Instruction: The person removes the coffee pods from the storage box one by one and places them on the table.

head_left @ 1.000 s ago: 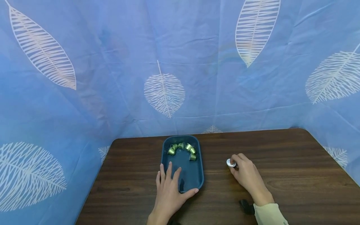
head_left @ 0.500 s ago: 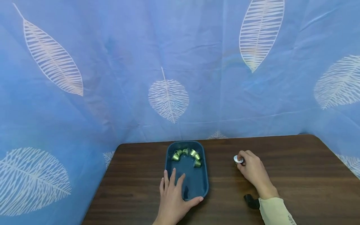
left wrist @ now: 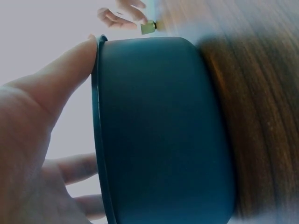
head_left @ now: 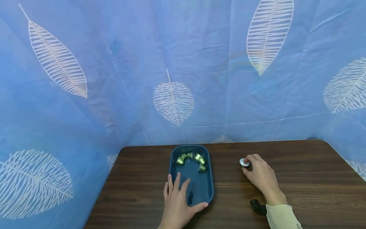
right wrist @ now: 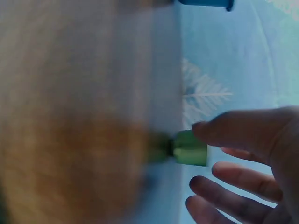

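My left hand (head_left: 178, 203) rests over the near left corner of a dark blue rectangular tray (head_left: 210, 181), its fingers spread and thumb along the near rim. In the left wrist view the thumb (left wrist: 70, 70) touches the tray's rim. To the tray's right, my right hand (head_left: 261, 175) pinches a green coffee capsule (right wrist: 192, 148) between thumb and index finger. Its silver lid (head_left: 244, 162) faces up; its base is close to the tabletop, and contact is unclear. Several green coffee capsules (head_left: 201, 168) lie tipped in the tray's far half.
The dark wood table (head_left: 137, 187) reaches back to a blue curtain (head_left: 128, 79) printed with white leaves. A black fitting (head_left: 258, 207) sits beside the right wrist, next to the pale sleeve (head_left: 283, 216).
My right hand has moved away from me across the table with the coffee capsule. The left hand has stayed on the tray. The head view has shifted slightly.
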Demonstrator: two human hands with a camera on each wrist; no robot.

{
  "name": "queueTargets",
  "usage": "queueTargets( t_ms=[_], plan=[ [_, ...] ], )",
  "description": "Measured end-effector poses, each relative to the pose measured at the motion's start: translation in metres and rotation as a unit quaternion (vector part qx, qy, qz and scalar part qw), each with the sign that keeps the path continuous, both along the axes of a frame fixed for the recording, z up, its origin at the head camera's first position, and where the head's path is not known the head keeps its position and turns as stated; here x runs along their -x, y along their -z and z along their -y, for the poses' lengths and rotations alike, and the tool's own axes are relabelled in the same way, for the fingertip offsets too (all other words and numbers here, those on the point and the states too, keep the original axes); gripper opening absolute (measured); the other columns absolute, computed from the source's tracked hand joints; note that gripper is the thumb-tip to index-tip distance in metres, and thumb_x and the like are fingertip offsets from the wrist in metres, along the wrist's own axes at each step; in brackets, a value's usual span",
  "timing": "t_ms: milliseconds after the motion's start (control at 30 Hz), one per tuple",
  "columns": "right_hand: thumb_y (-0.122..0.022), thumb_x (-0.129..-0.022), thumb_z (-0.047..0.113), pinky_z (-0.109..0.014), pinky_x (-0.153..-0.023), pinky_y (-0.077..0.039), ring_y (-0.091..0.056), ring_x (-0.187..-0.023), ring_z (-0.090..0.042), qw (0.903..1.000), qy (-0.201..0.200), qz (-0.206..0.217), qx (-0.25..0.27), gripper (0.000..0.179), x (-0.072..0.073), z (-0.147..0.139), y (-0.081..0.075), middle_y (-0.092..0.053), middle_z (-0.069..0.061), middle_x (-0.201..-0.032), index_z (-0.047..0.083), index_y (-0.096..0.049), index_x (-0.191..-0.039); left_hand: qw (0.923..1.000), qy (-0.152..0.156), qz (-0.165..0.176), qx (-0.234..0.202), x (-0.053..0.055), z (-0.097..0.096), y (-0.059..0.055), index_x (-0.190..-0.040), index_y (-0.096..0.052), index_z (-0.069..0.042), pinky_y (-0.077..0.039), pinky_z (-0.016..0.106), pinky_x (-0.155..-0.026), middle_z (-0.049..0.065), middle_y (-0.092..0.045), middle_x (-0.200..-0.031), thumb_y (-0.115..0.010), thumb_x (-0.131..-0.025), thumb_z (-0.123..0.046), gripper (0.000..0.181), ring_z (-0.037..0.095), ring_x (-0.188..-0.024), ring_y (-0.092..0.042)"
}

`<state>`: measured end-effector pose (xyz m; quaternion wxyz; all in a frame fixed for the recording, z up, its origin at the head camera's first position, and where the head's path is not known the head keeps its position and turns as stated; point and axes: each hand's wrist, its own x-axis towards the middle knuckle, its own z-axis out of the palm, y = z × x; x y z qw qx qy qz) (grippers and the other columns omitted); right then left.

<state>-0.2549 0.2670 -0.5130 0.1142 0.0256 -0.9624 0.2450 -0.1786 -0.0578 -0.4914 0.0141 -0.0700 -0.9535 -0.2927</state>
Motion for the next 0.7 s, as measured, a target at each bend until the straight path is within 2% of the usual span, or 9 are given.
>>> queueTargets(
  t_ms=[167, 433, 567, 700],
  plan=[
    [-0.086, -0.090, 0.018, -0.038, -0.054, -0.044, -0.061, -0.076, -0.025, 0.9997, 0.004, 0.010, -0.022, 0.030, -0.008, 0.002, -0.017, -0.064, -0.023, -0.133, 0.010, -0.071, -0.115, 1.0000, 0.000, -0.003, 0.001, 0.000, 0.000, 0.000, -0.143, -0.067, -0.008, -0.022, 0.082, -0.121, 0.030, -0.040, -0.168, -0.088, -0.073, -0.072, 0.096, 0.066, -0.158, -0.020],
    [-0.087, -0.091, 0.032, -0.046, -0.059, -0.053, -0.073, -0.093, -0.035, 0.9995, -0.017, 0.019, -0.021, 0.043, -0.021, 0.019, -0.042, -0.067, -0.018, -0.139, 0.014, -0.072, -0.128, 1.0000, 0.002, -0.002, 0.005, 0.002, 0.000, -0.001, -0.143, -0.068, -0.009, -0.023, 0.082, -0.120, 0.030, -0.042, -0.167, -0.089, -0.072, -0.072, 0.097, 0.065, -0.158, -0.021],
    [-0.087, -0.092, 0.033, -0.047, -0.063, -0.056, -0.074, -0.100, -0.034, 0.9986, -0.045, 0.024, -0.012, 0.045, -0.027, 0.035, -0.051, -0.072, -0.013, -0.131, 0.016, -0.072, -0.131, 1.0000, 0.003, -0.004, 0.006, 0.002, 0.000, 0.000, -0.142, -0.068, -0.008, -0.023, 0.082, -0.120, 0.031, -0.042, -0.167, -0.089, -0.073, -0.072, 0.097, 0.065, -0.158, -0.021],
    [-0.087, -0.091, 0.031, -0.047, -0.071, -0.059, -0.074, -0.105, -0.030, 0.9971, -0.072, 0.024, -0.003, 0.044, -0.030, 0.052, -0.054, -0.074, -0.007, -0.121, 0.018, -0.072, -0.130, 0.9999, 0.005, -0.011, 0.010, 0.002, 0.001, 0.000, -0.142, -0.069, -0.009, -0.025, 0.082, -0.120, 0.031, -0.044, -0.165, -0.089, -0.073, -0.072, 0.095, 0.065, -0.158, -0.022]
  ],
)
